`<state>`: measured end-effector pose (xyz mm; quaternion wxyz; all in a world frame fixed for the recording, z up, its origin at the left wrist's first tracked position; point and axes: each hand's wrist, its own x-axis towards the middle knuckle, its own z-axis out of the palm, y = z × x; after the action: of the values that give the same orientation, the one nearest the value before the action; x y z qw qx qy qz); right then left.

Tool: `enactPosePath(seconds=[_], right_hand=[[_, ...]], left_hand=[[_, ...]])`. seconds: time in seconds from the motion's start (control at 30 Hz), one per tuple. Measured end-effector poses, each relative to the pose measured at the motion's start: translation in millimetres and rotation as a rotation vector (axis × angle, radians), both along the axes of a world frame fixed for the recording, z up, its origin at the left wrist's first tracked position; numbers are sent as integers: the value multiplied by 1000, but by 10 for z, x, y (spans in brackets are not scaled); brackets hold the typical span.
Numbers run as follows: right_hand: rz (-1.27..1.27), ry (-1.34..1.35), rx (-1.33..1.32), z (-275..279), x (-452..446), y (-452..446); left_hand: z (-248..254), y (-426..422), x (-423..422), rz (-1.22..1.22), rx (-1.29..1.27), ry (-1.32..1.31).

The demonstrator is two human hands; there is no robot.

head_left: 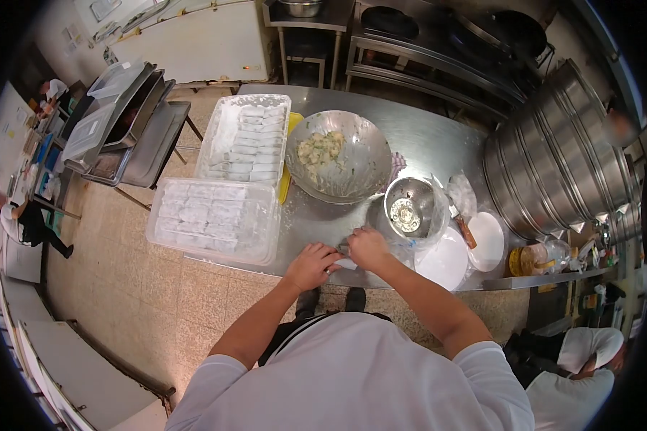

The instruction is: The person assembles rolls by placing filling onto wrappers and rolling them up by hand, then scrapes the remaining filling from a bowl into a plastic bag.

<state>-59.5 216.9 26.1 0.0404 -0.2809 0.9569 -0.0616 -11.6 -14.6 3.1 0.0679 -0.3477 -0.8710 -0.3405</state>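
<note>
At the near edge of the steel table, my left hand [313, 266] and my right hand [369, 248] are close together with fingers bent around a small white piece [346, 263], partly hidden by them. Beyond them stands a large metal bowl [352, 161] with a pale, green-flecked filling [320, 151] in it. A smaller metal bowl [437, 208] with a little pale mix is right of my right hand. Left of my hands, a plastic box [262, 241] and a white tray [285, 115] hold rows of white floured rolls [255, 147].
White plates [442, 262], a brown-handled tool [467, 233] and an oil bottle [528, 260] stand right. Stacked steamers [546, 151] rise behind them. A person [571, 373] is at lower right; other people are at far left. A rack with trays [147, 154] stands left.
</note>
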Motion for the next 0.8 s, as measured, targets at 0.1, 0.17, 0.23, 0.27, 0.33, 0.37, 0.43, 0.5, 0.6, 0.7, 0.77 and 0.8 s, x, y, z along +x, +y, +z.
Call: enactPosePath(seconds=[0.1, 0.17, 0.23, 0.27, 0.33, 0.37, 0.43, 0.5, 0.6, 0.7, 0.77, 0.8], right_hand=[[-100, -13, -24, 26, -18, -34], [-167, -27, -128, 177, -72, -23], [-296, -2, -342, 559, -159, -100], [-360, 11, -452, 681, -243, -130], [-396, 35, -487, 756, -523, -71], [-413, 48, -505, 773, -597, -44], [-379, 282, -612, 631, -642, -30], [-372, 328, -654, 587, -585, -28], [-337, 68, -592, 532, -36, -21], [-94, 13, -465, 294, 563, -21], [-36, 34, -442, 206, 705, -54], [-7, 48, -431, 162, 726, -51]], left_hand=[[7, -5, -3, 3, -7, -2], [35, -12, 2, -5, -36, -12], [14, -10, 2, 0, -12, -7], [6, -10, 4, 2, -1, -4], [5, -14, 5, -5, 1, -13], [9, -16, -1, -8, 1, -16], [11, -12, 5, 11, 3, -40], [16, -10, -1, 18, 10, -48], [28, -13, 10, 14, 18, -70], [54, -11, -29, 14, 0, -135], [80, 3, -28, 27, -8, -177], [65, 20, -40, 29, 5, -174]])
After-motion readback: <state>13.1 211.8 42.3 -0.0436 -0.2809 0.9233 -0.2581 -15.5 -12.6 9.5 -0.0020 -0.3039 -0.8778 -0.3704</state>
